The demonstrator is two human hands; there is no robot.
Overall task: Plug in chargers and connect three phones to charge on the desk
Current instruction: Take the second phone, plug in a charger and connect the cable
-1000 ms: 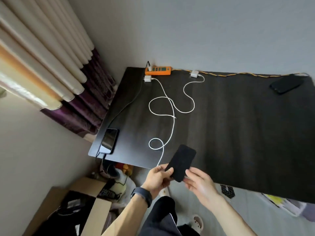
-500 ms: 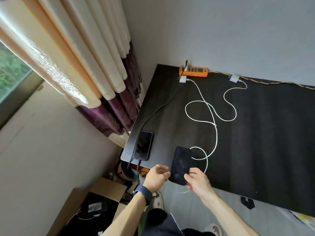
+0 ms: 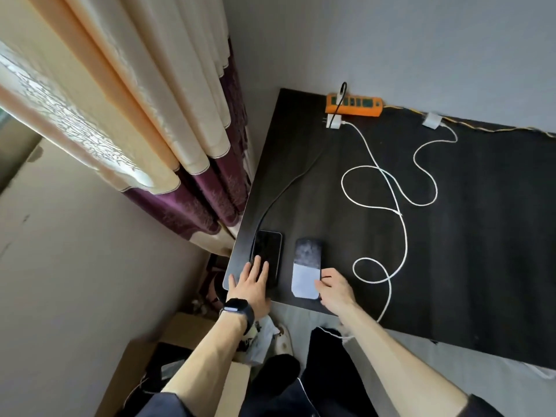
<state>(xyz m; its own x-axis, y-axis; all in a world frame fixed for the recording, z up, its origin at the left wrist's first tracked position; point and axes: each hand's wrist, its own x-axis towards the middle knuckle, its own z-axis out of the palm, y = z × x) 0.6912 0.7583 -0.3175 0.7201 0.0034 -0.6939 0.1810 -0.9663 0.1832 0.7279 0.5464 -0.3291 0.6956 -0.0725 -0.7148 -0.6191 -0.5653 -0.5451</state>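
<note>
Two dark phones lie side by side at the black desk's (image 3: 466,266) near left corner. My left hand (image 3: 251,285) rests flat with straight fingers on the left phone (image 3: 267,251), which has a black cable (image 3: 285,188) running to the orange power strip (image 3: 354,105). My right hand (image 3: 335,288) holds the right edge of the second phone (image 3: 307,267). A white cable (image 3: 394,227) loops from a white charger (image 3: 334,121) by the strip down over the desk's front edge. A second white charger (image 3: 432,120) lies further right with its own cable.
Cream and purple curtains (image 3: 168,139) hang left of the desk. A cardboard box (image 3: 156,365) and clutter sit on the floor under the desk corner. The grey wall stands right behind the power strip.
The second phone went from being held in the air at the desk edge to lying on the desk beside the first. My left hand moved onto the left phone. The view swung left.
</note>
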